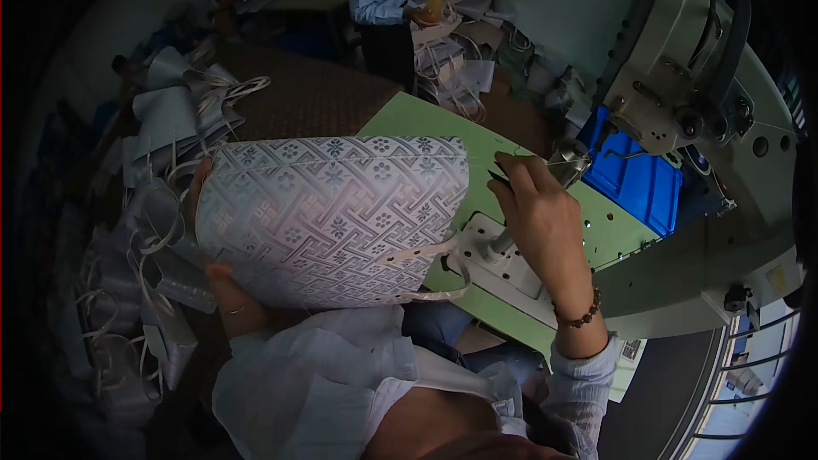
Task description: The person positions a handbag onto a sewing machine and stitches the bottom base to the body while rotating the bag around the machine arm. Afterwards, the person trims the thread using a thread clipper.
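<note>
A white and silver patterned tote bag [332,213] lies on its side in front of me, its handle strap [439,251] with small holes toward the right. My left hand [230,294] grips the bag's left end, thumb on the near side and fingertips at the far edge; the rest of the hand is hidden behind it. My right hand [545,217] is raised beside the bag's right end, fingers pinched together around a small dark thin object that I cannot make out. The sewing machine's post [496,249] and white base plate [520,277] are just below that hand.
The sewing machine head [673,60] rises at the right over a green table [392,119]. A blue plastic bin [635,179] sits behind the post. Stacked bags [166,111] crowd the left, with more bags [452,68] at the back. A person [375,0] stands beyond the table holding something yellow.
</note>
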The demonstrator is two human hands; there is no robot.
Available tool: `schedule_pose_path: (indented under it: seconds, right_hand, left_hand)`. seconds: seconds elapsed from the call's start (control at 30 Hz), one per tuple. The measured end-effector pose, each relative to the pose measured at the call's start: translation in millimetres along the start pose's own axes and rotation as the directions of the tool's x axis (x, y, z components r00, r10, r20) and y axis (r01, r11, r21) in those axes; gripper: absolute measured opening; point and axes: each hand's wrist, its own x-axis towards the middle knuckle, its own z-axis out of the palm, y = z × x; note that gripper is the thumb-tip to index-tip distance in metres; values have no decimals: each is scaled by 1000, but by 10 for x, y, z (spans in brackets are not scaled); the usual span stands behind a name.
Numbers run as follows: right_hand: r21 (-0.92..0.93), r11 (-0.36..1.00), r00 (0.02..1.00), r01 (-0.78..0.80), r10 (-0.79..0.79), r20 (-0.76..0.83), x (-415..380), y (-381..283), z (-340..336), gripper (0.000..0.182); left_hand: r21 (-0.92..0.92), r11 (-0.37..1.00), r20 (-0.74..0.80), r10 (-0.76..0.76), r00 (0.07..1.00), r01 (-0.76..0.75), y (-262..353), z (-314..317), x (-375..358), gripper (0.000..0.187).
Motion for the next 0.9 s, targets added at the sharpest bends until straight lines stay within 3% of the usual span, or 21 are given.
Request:
schedule_pose_path:
  seconds: [0.07, 0.1, 0.17, 0.2, 0.27, 0.33, 0.4, 0.47, 0.53, 0.6, 0.7, 0.77, 0.8, 0.83, 0.87, 0.9]
  right_hand:
    - [-228, 969, 976, -99, 139, 168, -182, 208, -72, 21]
    - [-226, 970, 975, -89, 131, 181, -227, 253, -79, 21]
    - [-299, 933, 959, -197, 247, 138, -294, 291, -79, 23]
    - [-290, 940, 961, -180, 231, 153, -300, 276, -107, 23]
    - [-154, 959, 971, -240, 238, -30, -304, 253, -148, 23]
    - [-42, 983, 983, -179, 177, -47, -404, 263, -160, 22]
    - [30, 947, 947, -319, 318, 44, -529, 251, -208, 23]
    - [63, 952, 953, -298, 293, 80, -737, 373, -178, 24]
    - [90, 926, 927, -367, 356, 116, -976, 502, -126, 24]
    - [106, 884, 883, -455, 432, 182, -1326, 726, -29, 27]
    - [56, 842, 791, -537, 479, 380, -2069, 1212, 351, 36]
    - [63, 807, 744, -587, 508, 434, -2641, 1439, 646, 40]
    - [64, 812, 743, -580, 495, 451, -2870, 1546, 762, 40]
    - [24, 827, 743, -561, 491, 454, -3092, 1668, 865, 41]
    - [-18, 839, 744, -543, 491, 453, -3258, 1770, 942, 42]
    - [-20, 839, 741, -544, 492, 458, -3352, 1868, 1002, 42]
  left_hand:
    - [-39, 999, -6, -5, 1000, 5, -270, -99, 90, 106]
    - [-61, 998, -12, -13, 1000, 12, -432, -152, 167, 107]
    - [-104, 994, -37, -40, 999, 36, -810, -274, 383, 110]
    - [-116, 992, -72, -61, 996, 53, -1020, -382, 505, 112]
    - [-67, 993, -196, -104, 975, 93, -1507, -648, 749, 110]
    - [-28, 979, -422, -195, 885, 202, -1900, -816, 896, 91]
    - [3, 883, -615, -368, 697, 469, -2169, -989, 892, 94]
    - [18, 795, -721, -410, 558, 607, -2520, -1239, 702, 97]
    - [166, 698, -764, -356, 538, 697, -2470, -1203, 453, 91]
    - [429, 621, -715, -210, 667, 656, -2750, -1424, -44, 78]
    - [505, 440, -783, -129, 609, 742, -2311, -1327, -752, 65]
    - [670, 159, -736, 11, 677, 725, -1998, -1258, -1097, 60]
    - [709, 145, -705, 137, 696, 690, -1861, -1307, -1261, 56]
    - [731, 33, -672, 209, 710, 682, -1711, -1389, -1395, 53]
    - [741, -77, -627, 275, 729, 667, -1534, -1478, -1483, 50]
    - [731, -93, -629, 293, 720, 676, -1375, -1594, -1550, 47]
